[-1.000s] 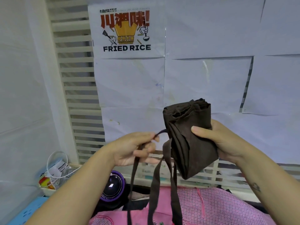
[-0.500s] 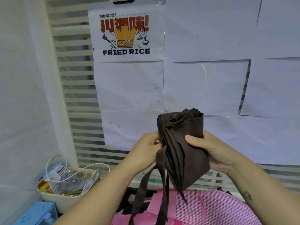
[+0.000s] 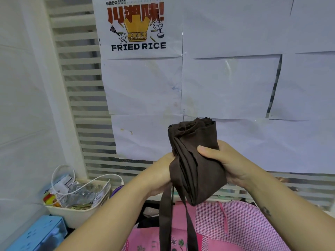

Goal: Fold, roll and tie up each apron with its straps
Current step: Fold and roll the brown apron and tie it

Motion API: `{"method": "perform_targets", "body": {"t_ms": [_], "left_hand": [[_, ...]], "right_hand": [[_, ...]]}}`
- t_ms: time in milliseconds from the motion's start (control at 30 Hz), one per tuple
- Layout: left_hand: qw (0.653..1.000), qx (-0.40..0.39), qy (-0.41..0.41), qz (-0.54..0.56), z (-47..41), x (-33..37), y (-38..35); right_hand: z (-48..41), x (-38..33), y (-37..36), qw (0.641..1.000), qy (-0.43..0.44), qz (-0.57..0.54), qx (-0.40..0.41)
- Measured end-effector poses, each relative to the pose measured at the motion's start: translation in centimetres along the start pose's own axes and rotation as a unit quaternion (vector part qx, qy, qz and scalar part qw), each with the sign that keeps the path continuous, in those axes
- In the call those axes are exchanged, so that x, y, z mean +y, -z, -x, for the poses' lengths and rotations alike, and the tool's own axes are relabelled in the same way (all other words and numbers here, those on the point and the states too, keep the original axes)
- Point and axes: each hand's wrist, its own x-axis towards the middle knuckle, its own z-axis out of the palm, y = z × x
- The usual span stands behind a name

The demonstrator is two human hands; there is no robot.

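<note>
Your right hand (image 3: 233, 165) grips the rolled brown apron (image 3: 195, 160), held up in the air, thumb across its front. Your left hand (image 3: 159, 174) meets the roll's left side; its fingers are hidden, so their grip is unclear. The straps (image 3: 165, 214) hang below.

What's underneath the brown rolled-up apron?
Straps dangle from the brown apron, and pink checked cloth lies below. The brown apron covers part of that cloth, so anything else there is hidden.
</note>
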Motion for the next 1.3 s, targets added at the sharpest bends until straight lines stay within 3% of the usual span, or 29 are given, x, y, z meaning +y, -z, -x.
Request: {"method": "perform_targets", "body": {"t_ms": [133, 200, 267, 333, 433, 600, 767, 867, 1033, 1167, 1233, 1300], "left_hand": [[0.996, 0.06, 0.072, 0.007, -0.6, -1.4, 1.7], [0.985, 0.07, 0.083, -0.137, -0.2, -2.2, 2.5], [0.95, 0.062, 0.062, -0.299, 0.5, -3.3, 3.1], [0.921, 0.032, 0.048, -0.386, 1.0, -5.2, 3.1], [0.881, 0.005, 0.093, -0.464, 1.6, -8.2, 2.7], [0.891, -0.045, 0.167, -0.421, 1.7, -14.7, 1.8], [0.947, -0.029, 0.187, -0.26, 0.6, -20.7, -1.5], [0.967, -0.017, 0.193, -0.166, -0.3, -25.0, -3.9], [0.969, -0.009, 0.244, -0.03, -0.2, -29.4, -6.7], [0.956, -0.028, 0.291, 0.009, -0.3, -30.4, -6.8], [0.958, -0.064, 0.28, -0.026, -0.5, -30.5, -7.0], [0.961, -0.088, 0.254, -0.067, -0.6, -30.7, -7.3]], "right_hand": [[0.5, 0.4, 0.4, 0.997, -0.017, 0.037, 0.058], [0.9, 1.4, 0.8, 0.994, -0.037, 0.058, 0.081], [1.3, 3.2, 1.2, 0.991, -0.07, 0.061, 0.101], [1.9, 5.9, 1.5, 0.984, -0.123, 0.054, 0.117], [2.9, 11.0, 1.8, 0.968, -0.194, 0.076, 0.139], [4.7, 20.7, 1.5, 0.931, -0.309, 0.086, 0.174], [6.2, 26.5, 0.7, 0.906, -0.375, 0.087, 0.176], [6.8, 29.0, 1.1, 0.894, -0.371, 0.163, 0.194], [8.3, 31.0, 2.0, 0.886, -0.337, 0.259, 0.186], [8.7, 29.6, 4.1, 0.867, -0.345, 0.344, 0.103], [9.1, 27.8, 5.6, 0.818, -0.364, 0.445, 0.017], [9.4, 25.5, 6.6, 0.693, -0.382, 0.604, -0.095]]}}
